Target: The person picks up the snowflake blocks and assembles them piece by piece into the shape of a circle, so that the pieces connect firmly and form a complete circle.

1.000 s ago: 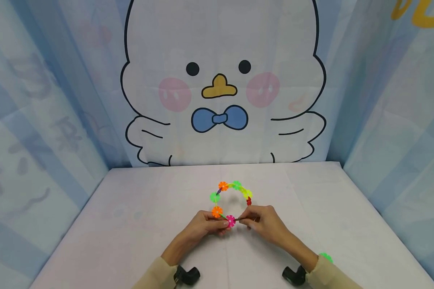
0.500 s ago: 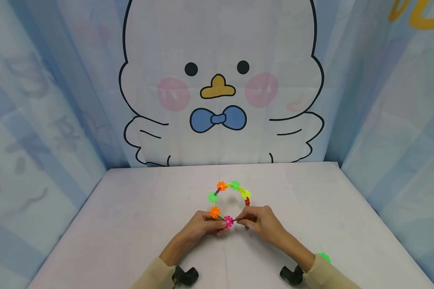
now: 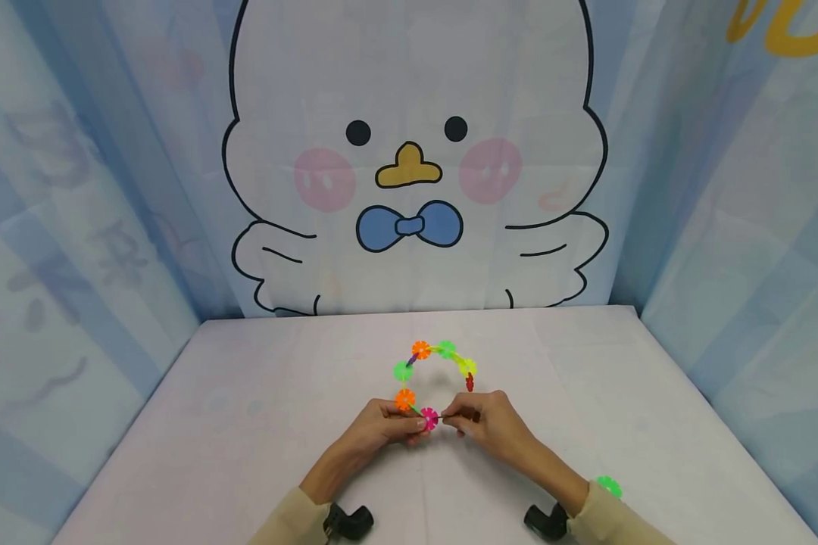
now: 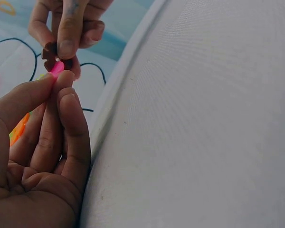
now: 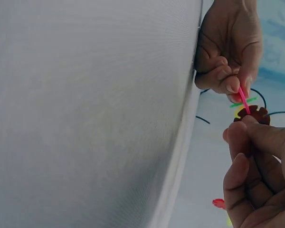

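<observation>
My left hand [image 3: 390, 422] pinches a pink notched snowflake disc [image 3: 430, 418] between thumb and fingers. My right hand [image 3: 488, 421] pinches a brown notched disc [image 5: 259, 114], which shows edge-on in the head view. In both wrist views the pink disc's edge meets the brown one at about a right angle; how deep the slots sit is hidden by the fingertips. From the pink disc a curved chain of linked discs arcs away, with an orange disc [image 3: 405, 400], a light green disc [image 3: 403, 371] and a yellow disc [image 3: 467, 367]. A red disc [image 3: 469, 382] ends its visible part beside my right hand.
A loose green disc [image 3: 610, 486] lies on the white table [image 3: 279, 393] by my right sleeve. Black wrist mounts [image 3: 351, 522] sit under both forearms. A printed cloth [image 3: 409, 272] hangs behind the table, with more cloth at both sides.
The chain's far part has swung slightly right relative to my hands. My right forearm has shifted a little left, showing more of the green disc. Both hands keep their pinches.
</observation>
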Demonstrator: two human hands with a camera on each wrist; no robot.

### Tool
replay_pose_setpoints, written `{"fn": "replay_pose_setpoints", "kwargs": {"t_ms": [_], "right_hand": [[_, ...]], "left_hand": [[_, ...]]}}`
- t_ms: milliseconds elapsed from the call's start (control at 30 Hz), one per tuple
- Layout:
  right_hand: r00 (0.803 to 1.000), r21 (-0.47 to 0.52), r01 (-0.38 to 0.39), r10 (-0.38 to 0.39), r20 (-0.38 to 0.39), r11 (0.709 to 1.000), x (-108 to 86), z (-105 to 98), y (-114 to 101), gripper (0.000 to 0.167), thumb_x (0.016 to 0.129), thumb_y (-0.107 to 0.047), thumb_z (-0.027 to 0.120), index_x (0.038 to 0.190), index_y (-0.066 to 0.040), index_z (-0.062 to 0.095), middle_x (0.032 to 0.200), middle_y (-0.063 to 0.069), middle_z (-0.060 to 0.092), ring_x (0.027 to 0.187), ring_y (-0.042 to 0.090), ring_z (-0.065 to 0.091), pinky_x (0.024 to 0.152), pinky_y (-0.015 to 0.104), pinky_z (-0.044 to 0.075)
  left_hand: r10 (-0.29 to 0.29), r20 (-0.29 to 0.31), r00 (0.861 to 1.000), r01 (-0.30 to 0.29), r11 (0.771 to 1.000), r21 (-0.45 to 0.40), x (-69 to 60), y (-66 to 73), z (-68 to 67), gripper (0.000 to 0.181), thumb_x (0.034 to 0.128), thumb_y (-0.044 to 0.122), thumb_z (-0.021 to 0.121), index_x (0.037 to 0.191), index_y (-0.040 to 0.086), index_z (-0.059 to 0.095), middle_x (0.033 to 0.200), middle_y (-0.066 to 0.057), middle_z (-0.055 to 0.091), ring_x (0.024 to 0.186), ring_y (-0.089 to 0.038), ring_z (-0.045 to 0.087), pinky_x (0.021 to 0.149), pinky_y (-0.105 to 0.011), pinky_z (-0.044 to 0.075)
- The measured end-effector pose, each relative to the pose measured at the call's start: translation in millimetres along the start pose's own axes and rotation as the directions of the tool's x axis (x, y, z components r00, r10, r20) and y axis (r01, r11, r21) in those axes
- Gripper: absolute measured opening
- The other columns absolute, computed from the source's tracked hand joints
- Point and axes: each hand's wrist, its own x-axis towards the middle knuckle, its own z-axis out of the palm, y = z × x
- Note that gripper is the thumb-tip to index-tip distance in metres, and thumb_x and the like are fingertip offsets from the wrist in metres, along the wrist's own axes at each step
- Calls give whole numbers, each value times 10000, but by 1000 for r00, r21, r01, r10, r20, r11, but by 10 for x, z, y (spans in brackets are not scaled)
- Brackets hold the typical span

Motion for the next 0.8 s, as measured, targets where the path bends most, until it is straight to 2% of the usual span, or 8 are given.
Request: {"fn": "replay_pose_setpoints", "kwargs": {"t_ms": [200, 367, 533, 667, 800], "right_hand": [[1000, -46, -22, 21, -17, 999, -15, 19, -15, 86, 890, -30, 825, 918, -111, 816, 802, 44, 804, 620, -45, 596, 561, 188, 527], [1000, -52, -16, 15, -22, 999, -29, 18, -26, 85, 889, -54, 834, 928, -129, 824, 828, 14, 815, 676, -43, 638, 597, 201, 554], [996, -84, -83, 86, 25, 993, -120, -86, -19, 89, 908, -149, 840, 991, -145, 810, 926, -59, 814, 783, -31, 681, 666, 210, 564], [976, -124, -190, 201, 87, 974, -253, -307, 22, 110, 915, -198, 839, 1009, -171, 789, 949, -105, 783, 785, -27, 642, 682, 210, 549], [940, -173, -275, 302, 161, 946, -410, -597, 92, 126, 911, -240, 843, 1006, -179, 785, 941, -116, 746, 773, -13, 582, 655, 203, 526]], "left_hand": [[9, -25, 1000, -9, 1000, -6, 1, -7, 17, 292, 943, 122, 797, 1111, -114, 759, 839, 34, 799, 743, -76, 691, 741, -221, 608], [9, -34, 999, -10, 1000, -29, 3, -20, 15, 267, 939, 117, 799, 1103, -90, 758, 873, 22, 803, 761, -79, 715, 752, -225, 624], [33, -20, 999, -33, 999, -31, -1, -31, 12, 281, 946, 87, 777, 1118, -130, 734, 852, 45, 786, 761, -77, 705, 751, -219, 621], [36, -12, 999, -37, 999, -13, -6, -23, 8, 286, 953, 119, 777, 1122, -109, 742, 866, 42, 782, 775, -80, 700, 761, -213, 616], [15, -10, 1000, -15, 1000, -6, -5, -6, 0, 281, 953, 129, 781, 1129, -88, 750, 874, 38, 783, 784, -77, 695, 767, -210, 612]]}}
